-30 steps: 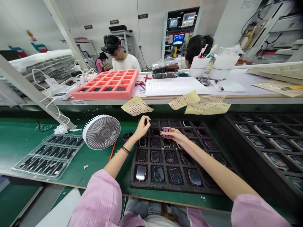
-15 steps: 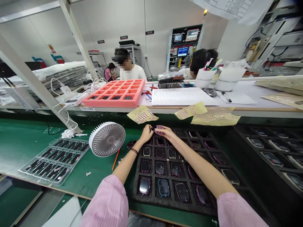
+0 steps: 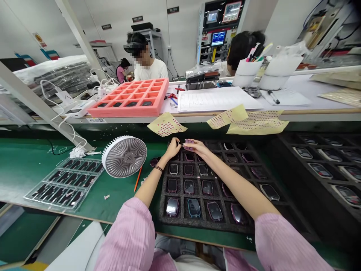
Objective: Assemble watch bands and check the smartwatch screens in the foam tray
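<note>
Above the far left part of the black foam tray (image 3: 180,205), my two hands are close together. My left hand (image 3: 172,149) is closed, its fingers pinched at a small dark piece too small to name. My right hand (image 3: 198,148) is closed beside it, the thumb and fingers pinched together. Ridged purple (image 3: 189,144) shows at its fingers; whether this is a held part or finger covers I cannot tell. Below my hands, the tray's compartments hold watches with dark screens, among them a blue-framed watch (image 3: 194,207) and a purple-framed watch (image 3: 214,210).
A white round fan (image 3: 124,156) stands left, near an orange stick (image 3: 138,179) and a clear tray of black strips (image 3: 66,182). Another watch tray (image 3: 284,150) is at right. The shelf bears a pink foam tray (image 3: 126,111) and papers (image 3: 214,99). People sit beyond.
The view has tilted down slightly, so the shelf sits higher in the picture and more of my lap shows. My hands stay together in nearly the same pose.
</note>
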The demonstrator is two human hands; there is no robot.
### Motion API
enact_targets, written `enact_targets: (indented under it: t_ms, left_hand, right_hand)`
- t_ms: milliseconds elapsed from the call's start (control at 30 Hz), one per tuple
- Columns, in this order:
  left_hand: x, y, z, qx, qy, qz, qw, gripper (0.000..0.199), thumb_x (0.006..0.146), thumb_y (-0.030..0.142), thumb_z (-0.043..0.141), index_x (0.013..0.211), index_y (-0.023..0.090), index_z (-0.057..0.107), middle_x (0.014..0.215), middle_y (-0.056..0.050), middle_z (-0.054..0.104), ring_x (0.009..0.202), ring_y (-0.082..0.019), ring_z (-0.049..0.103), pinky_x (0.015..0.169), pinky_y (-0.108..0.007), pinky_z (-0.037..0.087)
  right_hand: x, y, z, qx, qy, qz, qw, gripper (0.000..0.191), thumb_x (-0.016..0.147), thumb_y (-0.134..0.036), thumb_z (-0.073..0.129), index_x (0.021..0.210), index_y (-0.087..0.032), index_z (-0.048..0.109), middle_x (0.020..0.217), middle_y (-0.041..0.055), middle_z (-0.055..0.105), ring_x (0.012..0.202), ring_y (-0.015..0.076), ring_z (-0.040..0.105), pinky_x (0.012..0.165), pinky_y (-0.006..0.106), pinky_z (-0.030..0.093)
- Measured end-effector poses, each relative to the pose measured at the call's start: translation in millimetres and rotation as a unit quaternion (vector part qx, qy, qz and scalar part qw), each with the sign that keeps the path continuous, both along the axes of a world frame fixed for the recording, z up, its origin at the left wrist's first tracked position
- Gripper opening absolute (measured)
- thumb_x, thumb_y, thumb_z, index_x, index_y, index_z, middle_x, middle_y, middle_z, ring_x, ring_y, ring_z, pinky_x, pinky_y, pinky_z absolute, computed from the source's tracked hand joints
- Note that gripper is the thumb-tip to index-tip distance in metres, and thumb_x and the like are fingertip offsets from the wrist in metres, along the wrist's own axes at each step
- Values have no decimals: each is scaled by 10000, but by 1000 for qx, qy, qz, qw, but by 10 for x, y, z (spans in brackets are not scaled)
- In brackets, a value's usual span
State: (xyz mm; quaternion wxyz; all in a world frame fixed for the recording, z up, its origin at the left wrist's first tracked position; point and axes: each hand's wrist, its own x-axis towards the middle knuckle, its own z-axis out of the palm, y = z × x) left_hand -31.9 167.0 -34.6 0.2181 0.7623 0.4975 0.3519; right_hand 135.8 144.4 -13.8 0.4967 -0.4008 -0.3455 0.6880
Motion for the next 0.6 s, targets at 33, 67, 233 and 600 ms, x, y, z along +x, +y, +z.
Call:
enact_targets:
  t_ms: [33,67,233,600]
  left_hand:
    - [6,-11,15,4,1,-4,1000,212,781,97,490,979,170,475,985,-71,545,944,-195,548,917,-380,443]
    - [10,-29,38,11,3,-10,1000,234,775,93,493,998,164,488,1004,-82,554,970,-209,548,933,-402,439]
    - [-1,-203,247,54,8,-80,995,507,730,94,589,1223,164,500,1285,-131,520,1243,-267,459,1068,-446,364]
    - [448,-115,523,41,23,-234,971,596,735,251,751,1287,156,545,1290,-126,611,1179,-244,585,1037,-363,433]
  right_hand:
    - [7,-3,5,1,0,2,1000,351,500,-95,874,809,-150,716,716,1,729,648,128,699,731,256,594]
    - [16,-5,13,3,-1,5,1000,343,508,-95,871,806,-151,712,716,1,729,648,126,699,736,255,594]
    - [83,1,71,3,-9,30,1000,292,565,-94,847,805,-151,692,723,18,734,681,147,713,750,275,597]
    - [545,-94,127,38,-96,-7,995,228,836,-363,668,866,-136,664,753,86,737,700,183,704,665,315,608]
